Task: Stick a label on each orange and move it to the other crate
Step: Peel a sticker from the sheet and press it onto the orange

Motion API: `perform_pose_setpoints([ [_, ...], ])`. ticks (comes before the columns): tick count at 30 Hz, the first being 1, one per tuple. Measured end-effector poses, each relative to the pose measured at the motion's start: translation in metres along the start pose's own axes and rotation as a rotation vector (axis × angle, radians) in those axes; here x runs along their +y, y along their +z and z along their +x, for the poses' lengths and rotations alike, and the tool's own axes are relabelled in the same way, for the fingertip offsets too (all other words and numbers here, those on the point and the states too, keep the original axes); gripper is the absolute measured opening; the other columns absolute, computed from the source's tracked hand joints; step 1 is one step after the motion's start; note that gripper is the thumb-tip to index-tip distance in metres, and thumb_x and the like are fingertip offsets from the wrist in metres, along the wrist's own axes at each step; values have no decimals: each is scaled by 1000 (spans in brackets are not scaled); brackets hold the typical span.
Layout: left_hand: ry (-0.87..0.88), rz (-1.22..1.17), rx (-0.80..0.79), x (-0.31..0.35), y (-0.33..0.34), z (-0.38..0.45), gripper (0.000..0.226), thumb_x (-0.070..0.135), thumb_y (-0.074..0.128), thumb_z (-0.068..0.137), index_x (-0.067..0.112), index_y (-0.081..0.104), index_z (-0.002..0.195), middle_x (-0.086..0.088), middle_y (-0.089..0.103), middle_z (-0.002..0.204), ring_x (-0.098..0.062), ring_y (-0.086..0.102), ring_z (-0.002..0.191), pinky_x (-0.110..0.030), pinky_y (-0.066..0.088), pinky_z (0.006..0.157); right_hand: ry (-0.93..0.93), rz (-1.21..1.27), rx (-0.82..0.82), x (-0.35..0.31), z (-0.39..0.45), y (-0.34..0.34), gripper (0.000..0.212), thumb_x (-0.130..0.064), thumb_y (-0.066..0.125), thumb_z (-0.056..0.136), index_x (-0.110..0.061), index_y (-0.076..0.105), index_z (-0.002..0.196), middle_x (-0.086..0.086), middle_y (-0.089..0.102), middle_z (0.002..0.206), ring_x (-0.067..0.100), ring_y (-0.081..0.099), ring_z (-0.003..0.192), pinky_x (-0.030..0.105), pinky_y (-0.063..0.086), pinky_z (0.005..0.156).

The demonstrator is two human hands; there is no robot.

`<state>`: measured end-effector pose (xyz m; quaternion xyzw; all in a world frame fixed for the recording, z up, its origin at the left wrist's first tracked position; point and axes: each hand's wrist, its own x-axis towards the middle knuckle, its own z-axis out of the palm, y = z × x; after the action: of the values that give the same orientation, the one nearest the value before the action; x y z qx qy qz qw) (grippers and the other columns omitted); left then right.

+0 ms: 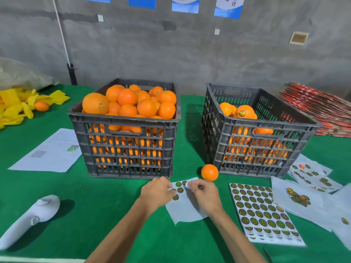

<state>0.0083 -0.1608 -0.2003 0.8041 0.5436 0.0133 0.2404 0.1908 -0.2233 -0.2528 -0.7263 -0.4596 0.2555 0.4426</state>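
**Q:** Head view, looking down: where are your hands?

**A:** Both are over a small label sheet lying on the green worktop, just in front of the crates. My left hand rests on the sheet's left edge, fingers curled down beside the few round labels left on it. My right hand has its fingers curled and pinches the sheet's upper corner, which is lifted and folded back.

**Q:** And the oranges?

**A:** One loose orange sits on the worktop between the crates, just beyond my right hand and not touching it. The left crate is heaped above its rim with oranges. The right crate is partly filled; the top orange there shows a round label.

**Q:** Anything else nearby?

**A:** A full label sheet lies to the right, with used sheets beyond it. A white handheld device lies to the left, and a printed paper beside the left crate.
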Motion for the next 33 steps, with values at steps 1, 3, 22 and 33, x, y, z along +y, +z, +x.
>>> perform_pose_setpoints([
  [1,-7,-123,50,-2,-1,0,31,50,54,100,28,74,108,4,71,116,-22,67,103,-37,57,92,-45,-7,46,-3,-2,1,15,-36,71,94,-31,77,81,-20,74,85,2,67,84,31,54,79],
  [3,-19,-443,133,1,-4,0,43,52,49,103,17,68,85,-1,71,91,-21,67,77,-42,63,70,-180,-18,141,-16,-7,2,14,-37,70,95,-36,74,81,-19,70,86,3,65,83,25,51,72],
  [22,-87,-1505,-39,89,-65,-3,41,47,51,105,17,63,130,-18,54,138,-39,61,121,-54,54,99,-768,-525,221,-69,-6,-49,75,-66,63,92,-14,52,145,-2,55,146,11,58,126,29,53,99],
  [33,353,-485,62,69,-27,29,36,47,58,101,31,59,134,14,56,138,-7,58,119,-28,47,102,-576,-557,782,-128,73,-181,60,-36,70,96,-5,52,144,12,61,138,31,57,125,42,47,100],
])
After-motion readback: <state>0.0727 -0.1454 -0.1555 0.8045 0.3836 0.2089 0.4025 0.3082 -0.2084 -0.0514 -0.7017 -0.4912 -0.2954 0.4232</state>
